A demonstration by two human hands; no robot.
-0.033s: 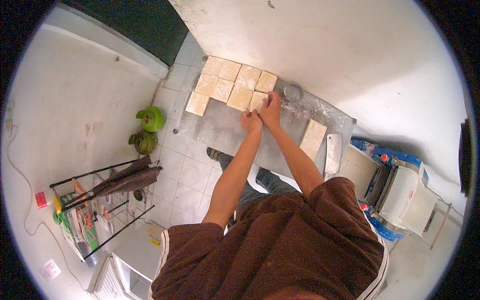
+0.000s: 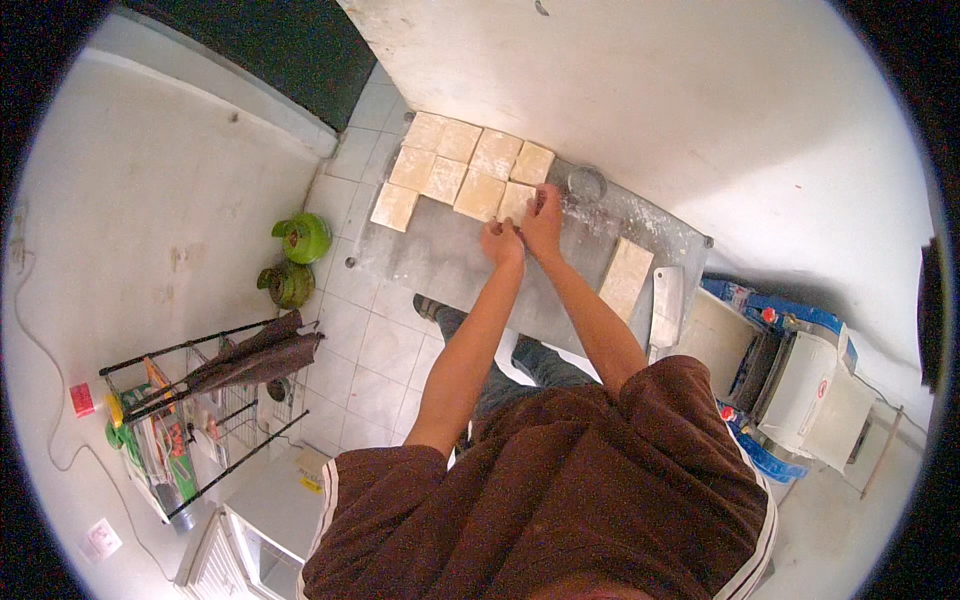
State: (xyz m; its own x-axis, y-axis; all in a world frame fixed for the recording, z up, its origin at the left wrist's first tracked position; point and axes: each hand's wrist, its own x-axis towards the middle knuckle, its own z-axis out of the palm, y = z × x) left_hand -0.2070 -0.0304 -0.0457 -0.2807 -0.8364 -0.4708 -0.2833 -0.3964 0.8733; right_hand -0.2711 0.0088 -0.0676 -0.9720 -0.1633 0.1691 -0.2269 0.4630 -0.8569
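Pale, flour-dusted dough squares lie side by side in rows at the far left of the metal table (image 2: 440, 255). At the near right corner of the group is one dough square (image 2: 515, 199), under my fingers. My left hand (image 2: 502, 244) pinches its near edge with bent fingers. My right hand (image 2: 541, 226) is closed at its right edge, thumb and fingers together. The fingertips are partly hidden. To the right lies a longer dough strip (image 2: 627, 277), with a broad-bladed cleaver (image 2: 667, 300) beside it.
A round ring-shaped cutter or bowl (image 2: 586, 184) sits by the wall amid scattered flour. A dough-rolling machine (image 2: 795, 385) with blue sides stands at the right. Two green gas cylinders (image 2: 305, 238) are on the floor at left, near a wire rack (image 2: 205, 430) holding packages and cloth.
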